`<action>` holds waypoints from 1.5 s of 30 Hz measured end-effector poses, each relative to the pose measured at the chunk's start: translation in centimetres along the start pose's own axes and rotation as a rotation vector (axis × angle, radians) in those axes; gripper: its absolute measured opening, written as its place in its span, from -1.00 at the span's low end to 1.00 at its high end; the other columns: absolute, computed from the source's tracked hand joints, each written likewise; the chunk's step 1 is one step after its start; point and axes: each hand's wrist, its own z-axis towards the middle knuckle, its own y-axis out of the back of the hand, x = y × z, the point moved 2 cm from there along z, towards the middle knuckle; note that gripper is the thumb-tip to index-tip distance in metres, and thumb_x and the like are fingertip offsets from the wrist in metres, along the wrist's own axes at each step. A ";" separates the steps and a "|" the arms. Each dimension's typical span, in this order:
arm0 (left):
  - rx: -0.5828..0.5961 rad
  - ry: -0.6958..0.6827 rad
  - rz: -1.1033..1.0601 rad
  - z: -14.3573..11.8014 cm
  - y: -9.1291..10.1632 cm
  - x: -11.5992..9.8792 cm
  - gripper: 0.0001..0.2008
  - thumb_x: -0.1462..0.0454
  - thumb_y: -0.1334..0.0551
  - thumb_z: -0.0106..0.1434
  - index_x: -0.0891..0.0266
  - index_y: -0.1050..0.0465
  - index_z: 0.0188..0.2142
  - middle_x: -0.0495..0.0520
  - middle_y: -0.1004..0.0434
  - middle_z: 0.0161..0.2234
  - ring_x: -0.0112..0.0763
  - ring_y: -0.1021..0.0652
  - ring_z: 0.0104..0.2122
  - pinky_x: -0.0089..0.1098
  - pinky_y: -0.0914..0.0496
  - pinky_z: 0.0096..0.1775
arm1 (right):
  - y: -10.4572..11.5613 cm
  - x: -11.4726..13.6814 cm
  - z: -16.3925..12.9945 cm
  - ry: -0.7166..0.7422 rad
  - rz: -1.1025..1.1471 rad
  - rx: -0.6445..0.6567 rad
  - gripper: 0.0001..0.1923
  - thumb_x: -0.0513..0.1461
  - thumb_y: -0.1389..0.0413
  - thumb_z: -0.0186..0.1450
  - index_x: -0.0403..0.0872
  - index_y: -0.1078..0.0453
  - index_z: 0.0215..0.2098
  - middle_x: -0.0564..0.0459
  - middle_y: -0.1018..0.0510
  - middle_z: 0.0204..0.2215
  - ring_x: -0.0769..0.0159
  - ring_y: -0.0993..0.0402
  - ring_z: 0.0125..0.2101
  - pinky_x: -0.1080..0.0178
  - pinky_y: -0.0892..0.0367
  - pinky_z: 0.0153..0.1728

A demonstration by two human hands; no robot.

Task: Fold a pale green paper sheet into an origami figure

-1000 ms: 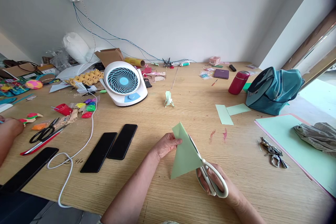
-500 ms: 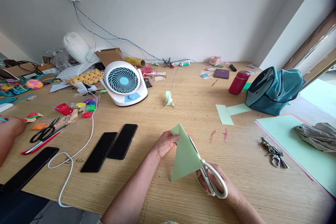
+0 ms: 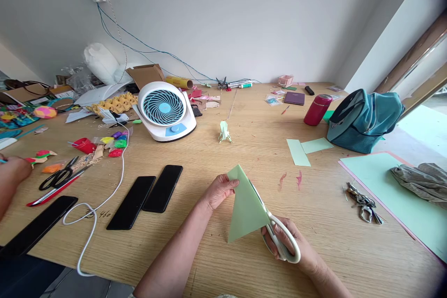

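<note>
My left hand (image 3: 223, 190) pinches the upper left edge of a light green folded paper (image 3: 246, 212), thumb on top, holding it above the table. White-handled scissors (image 3: 287, 237) are in my right hand (image 3: 296, 242), its fingers through the loops. Their blades lie along the paper's right edge, partly hidden behind it. Farther back stands a small folded green paper figure (image 3: 224, 132). Two green paper strips (image 3: 298, 152) lie to the right, beyond my hands.
Two black phones (image 3: 131, 202) and a white cable (image 3: 122, 167) lie left of my arm. A white fan (image 3: 165, 109) stands behind them. Keys (image 3: 365, 202), a red bottle (image 3: 317, 109) and a teal bag (image 3: 366, 121) are on the right. Another person's hand (image 3: 16, 170) is at far left.
The scissor handles have drawn closer together as my right hand squeezes. The paper and my left hand stay nearly still. The other person's hand at far left shifts slightly.
</note>
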 end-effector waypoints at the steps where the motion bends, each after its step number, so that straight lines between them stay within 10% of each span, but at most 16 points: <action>1: 0.000 0.001 0.008 0.0 -0.1 0.0 -0.65 0.15 -0.49 0.00 0.34 -0.63 -0.27 0.26 -0.66 -0.22 -0.06 -0.61 -0.12 -0.20 -0.42 -0.08 | 0.0 0.1 0.0 0.000 0.001 0.002 -0.44 0.21 0.02 0.32 -0.11 -0.33 -0.37 0.15 -0.33 -0.70 0.46 -0.13 -0.72 0.35 -0.11 -0.65; 45: -0.015 0.015 -0.001 -0.1 -1.3 0.0 -0.69 0.18 -0.52 -0.03 0.34 -0.63 -0.34 0.13 -0.63 -0.37 -0.40 -0.57 -0.35 -0.39 -0.43 -0.20 | -0.1 -0.1 0.1 -0.009 -0.047 0.003 -0.45 0.20 0.05 0.33 -0.07 -0.22 -0.49 0.14 -0.33 -0.71 0.46 -0.18 -0.72 0.37 -0.16 -0.64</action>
